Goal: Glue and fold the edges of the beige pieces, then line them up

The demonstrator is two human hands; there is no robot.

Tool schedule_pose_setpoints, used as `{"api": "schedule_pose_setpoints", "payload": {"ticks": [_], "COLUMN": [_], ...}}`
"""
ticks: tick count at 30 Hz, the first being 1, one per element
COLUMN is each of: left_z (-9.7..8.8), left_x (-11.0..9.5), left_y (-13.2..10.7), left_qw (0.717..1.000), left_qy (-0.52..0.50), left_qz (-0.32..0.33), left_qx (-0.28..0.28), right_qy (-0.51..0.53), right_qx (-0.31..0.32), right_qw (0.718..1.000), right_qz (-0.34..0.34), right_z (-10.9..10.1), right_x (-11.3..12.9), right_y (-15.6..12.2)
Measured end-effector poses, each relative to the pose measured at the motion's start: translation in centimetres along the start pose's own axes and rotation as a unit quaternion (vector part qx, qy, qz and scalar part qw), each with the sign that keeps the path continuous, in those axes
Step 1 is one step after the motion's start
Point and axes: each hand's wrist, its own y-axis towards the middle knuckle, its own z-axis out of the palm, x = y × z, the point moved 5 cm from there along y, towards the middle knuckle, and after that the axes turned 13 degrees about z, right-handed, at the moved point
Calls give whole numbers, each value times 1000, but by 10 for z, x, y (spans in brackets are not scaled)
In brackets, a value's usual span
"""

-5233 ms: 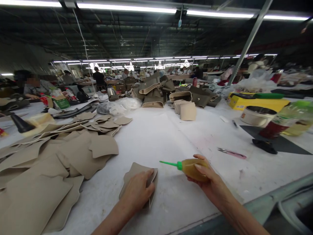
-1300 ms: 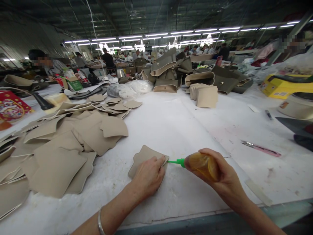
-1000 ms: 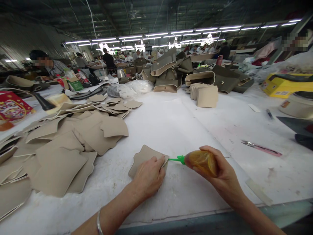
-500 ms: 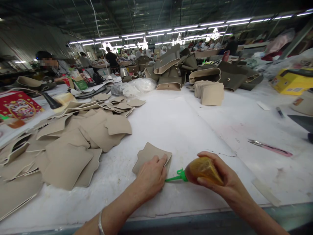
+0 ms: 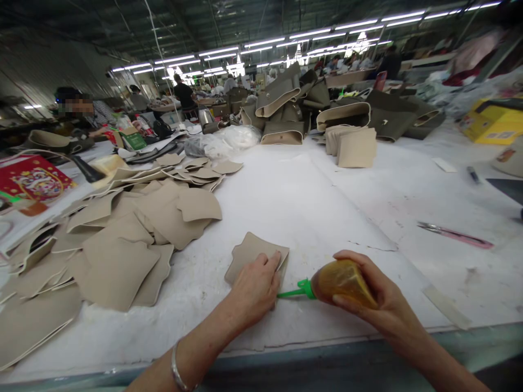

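Note:
A beige leather piece (image 5: 250, 255) with shaped edges rests on the white table in front of me. My left hand (image 5: 257, 283) grips it near its right side, with the index finger on top by the corner and the thumb hidden. In my right hand (image 5: 378, 288) is a squeeze glue bottle (image 5: 341, 282) filled with amber liquid, lying on its side in my fingers. Its thin green nozzle (image 5: 296, 291) points left, and the tip reaches the right edge of the piece beside my left hand. Whether liquid is coming out cannot be seen.
Many similar leather pieces (image 5: 118, 261) are heaped at the left. Thread snips (image 5: 455, 235) with pink handles lie at the right. Dark bag bodies (image 5: 281, 109) and a stack of beige pieces (image 5: 356, 148) stand at the back. A yellow box (image 5: 492, 122) sits far right.
The view has shifted slightly. Both hands keep nearly the same places, with the nozzle tip still at the leather piece's right edge.

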Motion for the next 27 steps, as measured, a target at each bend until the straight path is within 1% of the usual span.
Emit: {"api": "schedule_pose_setpoints", "payload": {"ticks": [2, 3, 4, 7, 8, 9, 12, 14, 16, 18, 19, 20, 21, 24, 25, 26, 27], "left_z": [0, 0, 0, 1, 1, 1, 3, 4, 4, 4, 4, 3, 3, 3, 3, 3, 3], "left_x": [-1, -1, -2, -2, -2, -2, 0, 0, 0, 0, 0, 0, 0, 2, 2, 2, 2], "left_y": [-1, -1, -1, -1, -1, -1, 0, 0, -1, -1, 0, 0, 0, 1, 2, 2, 2], "left_qw": [1000, 1000, 1000, 1000, 1000, 1000, 1000, 1000, 1000, 1000, 1000, 1000, 1000, 1000, 1000, 1000, 1000], "left_qy": [0, 0, 1, 0, -2, -3, -7, -6, -6, -6, -7, -8, -9, -16, -17, -17, -16], "left_qz": [-1, -2, -4, -6, -5, -3, -1, -3, -2, 2, 3, 4, 4, 6, 7, 7, 8], "left_qx": [5, 8, 11, 14, 12, 10, 6, 7, 9, 10, 9, 8, 7, 4, 4, 5, 5], "right_qy": [12, 15, 13, 2, 2, 6, 24, 30, 22, 7, 3, 2, 4, 9, 8, 6, 4], "right_qx": [29, 34, 26, -28, -31, -23, 32, 38, -1, -60, -78, -80, -64, 19, 32, 26, 8], "right_qw": [999, 999, 999, 1000, 999, 1000, 999, 999, 1000, 998, 997, 996, 997, 1000, 999, 999, 1000], "right_qz": [9, 13, 14, -2, -8, -12, -9, 1, 0, -19, -28, -34, -33, -19, -18, -21, -26], "right_z": [3, 3, 2, -3, -3, -1, 7, 6, 0, -7, -10, -10, -9, -1, 0, -1, -4], "right_x": [-1, -2, -2, -3, -3, -4, -6, -8, -10, -10, -10, -9, -9, -8, -8, -8, -8], "right_y": [0, 1, 1, 2, 1, 0, -2, 0, 5, 8, 9, 8, 7, 6, 7, 8, 11]}}
